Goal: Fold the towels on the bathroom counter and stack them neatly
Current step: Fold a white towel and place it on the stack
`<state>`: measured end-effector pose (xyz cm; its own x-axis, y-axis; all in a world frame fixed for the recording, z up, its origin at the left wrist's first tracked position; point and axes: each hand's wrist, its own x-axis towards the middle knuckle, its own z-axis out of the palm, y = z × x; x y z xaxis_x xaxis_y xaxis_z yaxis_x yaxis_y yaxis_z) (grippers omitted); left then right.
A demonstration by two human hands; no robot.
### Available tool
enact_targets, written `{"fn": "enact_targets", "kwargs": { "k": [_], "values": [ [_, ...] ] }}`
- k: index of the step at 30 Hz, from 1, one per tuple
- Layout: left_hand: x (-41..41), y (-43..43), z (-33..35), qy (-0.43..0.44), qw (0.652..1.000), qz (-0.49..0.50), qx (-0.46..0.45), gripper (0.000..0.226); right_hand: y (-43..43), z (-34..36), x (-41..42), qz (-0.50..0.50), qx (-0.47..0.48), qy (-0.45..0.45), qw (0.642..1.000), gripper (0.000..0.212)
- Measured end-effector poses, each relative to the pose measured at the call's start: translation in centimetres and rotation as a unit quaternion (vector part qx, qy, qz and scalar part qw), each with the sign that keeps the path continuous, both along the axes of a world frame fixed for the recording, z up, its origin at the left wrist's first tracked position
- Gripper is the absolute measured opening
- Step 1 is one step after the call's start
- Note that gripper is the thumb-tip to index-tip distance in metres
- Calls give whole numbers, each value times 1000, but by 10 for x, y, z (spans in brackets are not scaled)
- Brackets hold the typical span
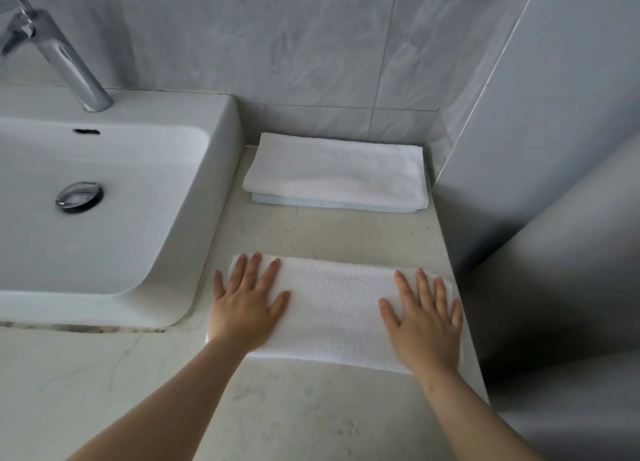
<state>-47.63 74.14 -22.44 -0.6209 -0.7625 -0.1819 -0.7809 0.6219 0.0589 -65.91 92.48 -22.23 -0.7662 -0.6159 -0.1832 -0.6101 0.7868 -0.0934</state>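
Down on the folded white towel [334,308] lay both palms: the left grip [247,310] pressed its left end, the right grip [427,318] its right end, fingers straight and spread on each. That towel sat on the table [329,233], just beside the sink [104,238]. Well behind it, against the wall [311,44], a stack [336,173] showed a white fold over a pale blue one, edges roughly aligned.
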Motion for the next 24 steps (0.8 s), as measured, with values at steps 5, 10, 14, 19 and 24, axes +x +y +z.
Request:
{"fn": "enact_targets", "kwargs": {
  "k": [5,10,14,19,24],
  "values": [
    [7,-3,2,14,997,67,36,62,12,0,-5,-35,-6,-9,999,65],
    [12,-1,7,6,991,122,53,63,17,1,-2,-82,-24,-7,996,69],
    [8,11,14,13,987,162,2,67,16,5,5,-93,-16,45,994,69],
    [10,11,25,93,957,258,92,82,17,16,4,-153,-101,-22,983,80],
    [12,-12,38,138,911,311,232,81,22,24,-2,-193,-103,-108,970,77]
  ]
}}
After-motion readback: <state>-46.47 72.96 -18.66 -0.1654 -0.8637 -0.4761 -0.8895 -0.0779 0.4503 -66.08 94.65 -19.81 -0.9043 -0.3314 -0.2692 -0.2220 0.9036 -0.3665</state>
